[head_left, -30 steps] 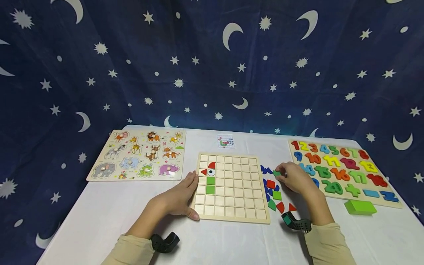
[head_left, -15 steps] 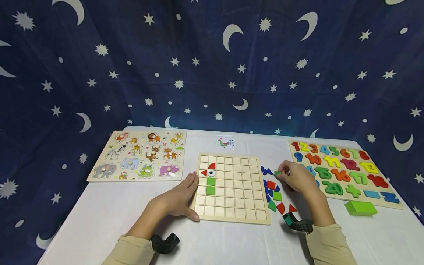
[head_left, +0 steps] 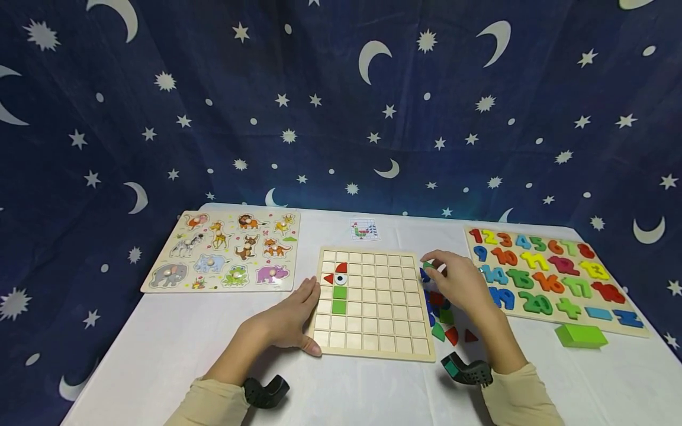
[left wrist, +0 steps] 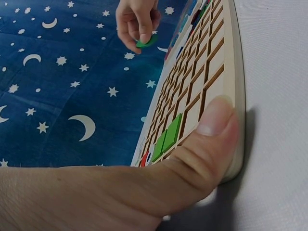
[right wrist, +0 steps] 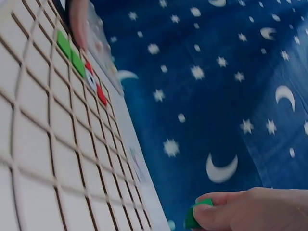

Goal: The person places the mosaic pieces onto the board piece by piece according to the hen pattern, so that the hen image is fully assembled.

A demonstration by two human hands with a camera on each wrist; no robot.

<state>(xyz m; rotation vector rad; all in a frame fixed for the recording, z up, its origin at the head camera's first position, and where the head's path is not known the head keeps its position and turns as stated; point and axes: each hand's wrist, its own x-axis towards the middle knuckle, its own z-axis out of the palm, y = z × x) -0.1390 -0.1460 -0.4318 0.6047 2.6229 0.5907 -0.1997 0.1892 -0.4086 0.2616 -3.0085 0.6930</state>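
Observation:
My left hand (head_left: 290, 316) rests against the left side of a wooden grid board (head_left: 373, 349), its thumb (left wrist: 214, 127) lying over the near corner of the rim. In my right hand (head_left: 460, 281) a small green piece with a curved edge (right wrist: 198, 211) is pinched between thumb and fingers, raised near the board's right edge. On the board's left part sit a red quarter-circle (head_left: 341, 268), a red triangle (head_left: 328, 278), a white eye tile (head_left: 340, 279) and two green squares (head_left: 339, 292) in a column.
Loose blue, red and green pieces (head_left: 452, 336) lie right of the board, partly under my right hand. A small pattern card (head_left: 364, 229) lies behind it. An animal puzzle (head_left: 224, 251) stands left, a number puzzle (head_left: 549, 278) right, with a green block (head_left: 581, 336) before it.
My right hand has lifted the green piece and carried it left, toward the board's right edge. My left hand has stayed at the board.

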